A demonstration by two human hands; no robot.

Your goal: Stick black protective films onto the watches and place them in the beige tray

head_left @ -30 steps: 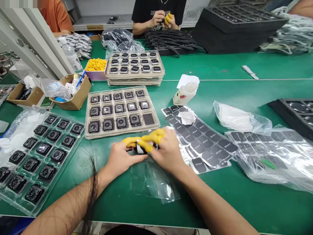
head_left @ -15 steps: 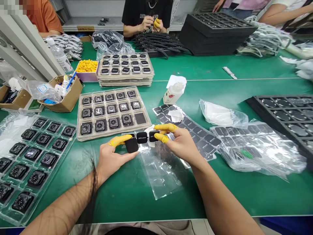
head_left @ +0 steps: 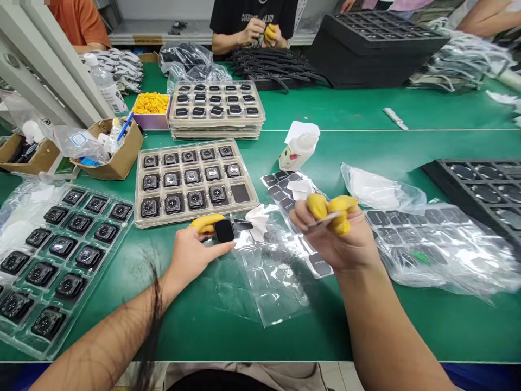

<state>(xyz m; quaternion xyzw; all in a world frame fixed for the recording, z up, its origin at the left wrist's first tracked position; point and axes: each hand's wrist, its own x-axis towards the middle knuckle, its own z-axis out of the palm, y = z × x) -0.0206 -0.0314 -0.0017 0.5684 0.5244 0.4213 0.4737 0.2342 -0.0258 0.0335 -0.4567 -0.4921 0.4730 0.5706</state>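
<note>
My left hand [head_left: 193, 252], with yellow finger cots on its fingers, pinches a black square smartwatch case [head_left: 224, 231] with its dark glossy face up. A dark flat piece [head_left: 243, 224] shows just right of the case; I cannot tell whether it is attached. My right hand [head_left: 337, 233], also in yellow finger cots, is raised above the label sheets and closed on a thin greyish flat piece [head_left: 321, 221], seen nearly edge-on. Below it lie sheets of dark square labels [head_left: 319, 263]. Between the hands are a crumpled white tissue [head_left: 257, 222] and clear plastic film [head_left: 277, 298].
A beige tray [head_left: 142, 220] of watch cases lies ahead, and a clear tray [head_left: 91, 260] of more at left. Behind are stacked trays [head_left: 215, 133], a box of yellow finger cots [head_left: 151, 103] and a white bottle [head_left: 299, 146]. Black foam trays [head_left: 443, 184] stand right. A co-worker [head_left: 252, 27] sits opposite.
My right hand has moved away from the watch case, up and to the right, its fingers now curled around a thin piece. The left hand still holds the case. The view has shifted slightly.
</note>
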